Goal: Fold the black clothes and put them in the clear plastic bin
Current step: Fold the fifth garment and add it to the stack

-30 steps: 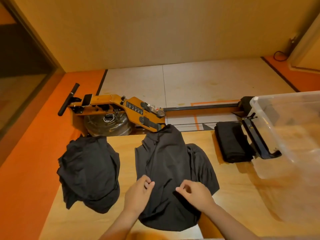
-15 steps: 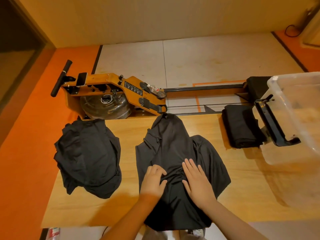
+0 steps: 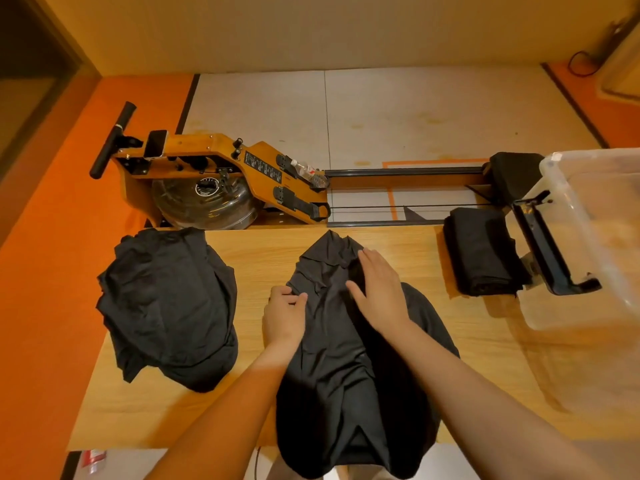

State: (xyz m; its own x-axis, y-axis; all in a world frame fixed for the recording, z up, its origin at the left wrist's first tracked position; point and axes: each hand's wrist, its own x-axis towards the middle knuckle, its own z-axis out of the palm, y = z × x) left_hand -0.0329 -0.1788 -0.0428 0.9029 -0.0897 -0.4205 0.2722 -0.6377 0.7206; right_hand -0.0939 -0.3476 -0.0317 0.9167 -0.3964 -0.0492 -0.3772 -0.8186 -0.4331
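A black garment [image 3: 349, 368] lies lengthwise on the wooden table [image 3: 263, 251], its near end hanging over the front edge. My left hand [image 3: 284, 315] rests on its left edge with the fingers curled, pinching the cloth. My right hand [image 3: 379, 289] lies flat on the upper part of the garment, fingers straight. A crumpled pile of black clothes [image 3: 169, 303] sits at the left of the table. A folded black garment [image 3: 483, 252] lies at the right, beside the clear plastic bin [image 3: 588, 244].
A wooden rowing machine [image 3: 214, 178] with a black rail stands on the floor behind the table. The bin's black handle [image 3: 547, 251] is swung out toward the folded garment. A small bottle [image 3: 91, 460] lies on the floor at the table's near left corner.
Both hands have slid away from me up the garment. The right hand went furthest, near its far end; the left now pinches the left edge.
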